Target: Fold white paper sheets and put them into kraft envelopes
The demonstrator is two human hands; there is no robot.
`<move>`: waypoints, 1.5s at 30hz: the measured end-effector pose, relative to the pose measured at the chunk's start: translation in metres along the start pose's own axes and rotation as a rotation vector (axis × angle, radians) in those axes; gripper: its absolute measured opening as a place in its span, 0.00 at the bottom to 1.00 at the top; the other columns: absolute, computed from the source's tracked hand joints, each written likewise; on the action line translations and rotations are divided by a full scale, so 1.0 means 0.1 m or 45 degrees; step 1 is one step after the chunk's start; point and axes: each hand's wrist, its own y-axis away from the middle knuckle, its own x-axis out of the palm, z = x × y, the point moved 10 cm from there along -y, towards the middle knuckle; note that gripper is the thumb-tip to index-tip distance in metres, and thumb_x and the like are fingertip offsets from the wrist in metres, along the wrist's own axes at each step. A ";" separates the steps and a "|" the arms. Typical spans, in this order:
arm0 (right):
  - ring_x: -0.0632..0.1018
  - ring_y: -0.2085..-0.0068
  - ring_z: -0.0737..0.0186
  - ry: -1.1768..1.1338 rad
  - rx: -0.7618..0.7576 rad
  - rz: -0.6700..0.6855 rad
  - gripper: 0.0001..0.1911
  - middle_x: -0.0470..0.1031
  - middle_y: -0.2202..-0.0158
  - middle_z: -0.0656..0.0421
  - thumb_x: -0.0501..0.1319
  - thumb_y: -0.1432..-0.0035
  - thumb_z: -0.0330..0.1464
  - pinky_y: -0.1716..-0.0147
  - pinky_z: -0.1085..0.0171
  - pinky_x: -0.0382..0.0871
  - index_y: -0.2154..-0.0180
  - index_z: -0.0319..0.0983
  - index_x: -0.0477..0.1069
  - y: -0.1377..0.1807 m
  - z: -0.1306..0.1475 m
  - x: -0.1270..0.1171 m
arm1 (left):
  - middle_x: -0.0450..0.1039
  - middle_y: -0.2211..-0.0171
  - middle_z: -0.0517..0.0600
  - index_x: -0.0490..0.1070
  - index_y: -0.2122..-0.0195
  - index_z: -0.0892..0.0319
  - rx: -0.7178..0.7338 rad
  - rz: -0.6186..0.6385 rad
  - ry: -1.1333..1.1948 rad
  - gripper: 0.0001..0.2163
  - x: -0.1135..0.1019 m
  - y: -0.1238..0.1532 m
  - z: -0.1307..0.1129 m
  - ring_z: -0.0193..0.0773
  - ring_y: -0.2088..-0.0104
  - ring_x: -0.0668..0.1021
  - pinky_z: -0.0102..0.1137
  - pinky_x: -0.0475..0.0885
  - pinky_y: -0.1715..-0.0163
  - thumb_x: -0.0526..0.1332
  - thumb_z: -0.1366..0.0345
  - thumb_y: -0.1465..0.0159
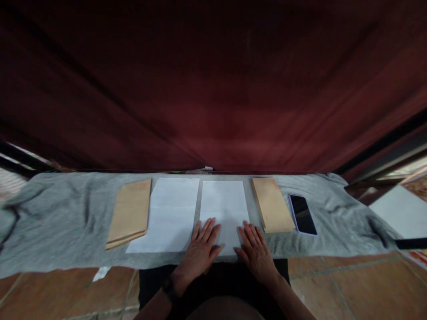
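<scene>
Far left on the cloth-covered bench (70,218): brown envelopes (131,211), slightly askew, lapping over the left edge of the next item. That's the left white sheet (173,213), flat, faint crosswise crease. Left hand (202,246): palm down at the lower left of the centre sheet (223,200), fingers extended, grip wide, holding nothing. Dark wristband (170,289) on that wrist. Centre sheet lies flat between the left sheet and the right-hand envelopes, near edge toward the person. Right hand (255,249): palm down across its lower right edge, fingers spread a little, grip wide, holding nothing. Then the second envelope stack (274,206), phone (303,214) just beside it, dark screen up.
</scene>
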 end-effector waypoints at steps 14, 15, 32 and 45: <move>0.56 0.29 0.43 -0.093 -0.117 0.160 0.39 0.47 0.26 0.46 0.63 0.37 0.40 0.34 0.39 0.57 0.29 0.42 0.53 0.03 -0.02 0.03 | 0.56 0.29 0.52 0.59 0.32 0.50 0.093 0.119 0.047 0.29 -0.09 0.16 -0.12 0.48 0.30 0.59 0.54 0.54 0.31 0.60 0.66 0.35; 0.57 0.29 0.43 -0.102 -0.114 0.156 0.39 0.47 0.27 0.46 0.64 0.38 0.39 0.34 0.39 0.57 0.30 0.43 0.53 0.03 -0.02 0.02 | 0.56 0.29 0.52 0.59 0.32 0.50 0.094 0.112 0.051 0.29 -0.10 0.16 -0.12 0.48 0.30 0.59 0.54 0.54 0.31 0.60 0.66 0.35; 0.80 0.46 0.52 -0.795 0.218 0.173 0.14 0.82 0.51 0.56 0.56 0.31 0.37 0.41 0.47 0.72 0.52 0.47 0.80 0.15 -0.39 -0.12 | 0.80 0.50 0.48 0.78 0.51 0.51 -0.115 0.066 0.825 0.13 -0.31 0.41 0.09 0.38 0.50 0.81 0.33 0.77 0.48 0.54 0.61 0.28; 0.81 0.67 0.56 -0.596 0.748 0.006 0.21 0.80 0.69 0.57 0.50 0.30 0.46 0.67 0.64 0.71 0.62 0.42 0.76 -0.18 -0.64 -0.04 | 0.78 0.71 0.48 0.76 0.67 0.57 -0.710 -0.146 0.966 0.19 -0.17 0.30 0.80 0.40 0.69 0.79 0.30 0.73 0.68 0.54 0.48 0.34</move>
